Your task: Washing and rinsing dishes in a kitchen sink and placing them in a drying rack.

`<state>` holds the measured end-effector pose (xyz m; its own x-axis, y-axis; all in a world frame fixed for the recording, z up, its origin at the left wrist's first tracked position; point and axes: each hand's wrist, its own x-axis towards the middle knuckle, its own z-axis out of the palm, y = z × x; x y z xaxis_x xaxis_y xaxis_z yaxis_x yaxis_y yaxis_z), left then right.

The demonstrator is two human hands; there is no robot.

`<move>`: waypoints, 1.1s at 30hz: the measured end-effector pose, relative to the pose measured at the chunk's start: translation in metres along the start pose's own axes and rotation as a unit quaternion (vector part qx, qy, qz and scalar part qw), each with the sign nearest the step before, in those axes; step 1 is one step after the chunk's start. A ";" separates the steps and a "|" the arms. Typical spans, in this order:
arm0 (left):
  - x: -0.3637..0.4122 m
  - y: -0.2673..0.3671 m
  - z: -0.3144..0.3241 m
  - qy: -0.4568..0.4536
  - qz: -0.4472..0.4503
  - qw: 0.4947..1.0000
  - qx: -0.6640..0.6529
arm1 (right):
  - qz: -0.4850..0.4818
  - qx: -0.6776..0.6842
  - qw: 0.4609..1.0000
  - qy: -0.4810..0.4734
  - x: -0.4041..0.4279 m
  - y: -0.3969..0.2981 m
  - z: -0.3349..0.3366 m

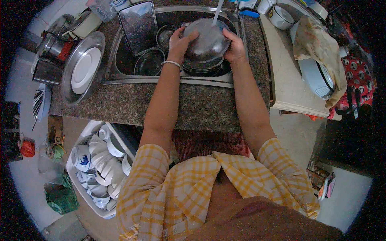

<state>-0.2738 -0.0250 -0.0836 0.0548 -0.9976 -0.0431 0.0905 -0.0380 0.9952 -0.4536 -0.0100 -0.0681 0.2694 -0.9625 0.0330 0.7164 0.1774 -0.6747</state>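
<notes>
Both my hands hold a round metal bowl (206, 40) over the sink (126, 72), its rounded underside facing up. My left hand (179, 45) grips its left side, thumb on top; my right hand (235, 46) clasps the right side. A stream of water (217, 12) falls onto the metal. Below it, stacked metal dishes (202, 70) sit in the basin, partly hidden. To their left are a round metal dish (150, 62) and a smaller metal bowl (166, 36). A rectangular metal tray (138, 28) leans upright against the sink's left side.
On the granite counter (126, 99), a white plate (86, 70) rests in a large metal basin (68, 81) at left. A white tub (72, 177) of bowls and dishes stands below. At right, a wooden board (286, 75) carries a rice cooker (316, 76) under a cloth (319, 45).
</notes>
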 end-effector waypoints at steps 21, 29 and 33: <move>-0.019 0.007 0.029 -0.079 0.341 0.910 0.220 | 0.018 -0.195 0.977 -0.079 -0.004 0.010 0.009; -0.018 0.008 0.028 0.001 0.293 0.922 0.252 | 0.004 -0.341 0.936 -0.090 -0.003 0.012 0.009; -0.016 0.009 0.026 0.072 0.182 0.964 0.181 | -0.009 -0.477 0.867 -0.142 0.005 0.019 0.000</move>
<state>-0.2993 -0.0111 -0.0720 0.1574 -0.9312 0.3289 -0.3124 0.2690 0.9111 -0.4385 -0.0114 -0.0806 0.5085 -0.8497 0.1397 -0.0998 -0.2193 -0.9705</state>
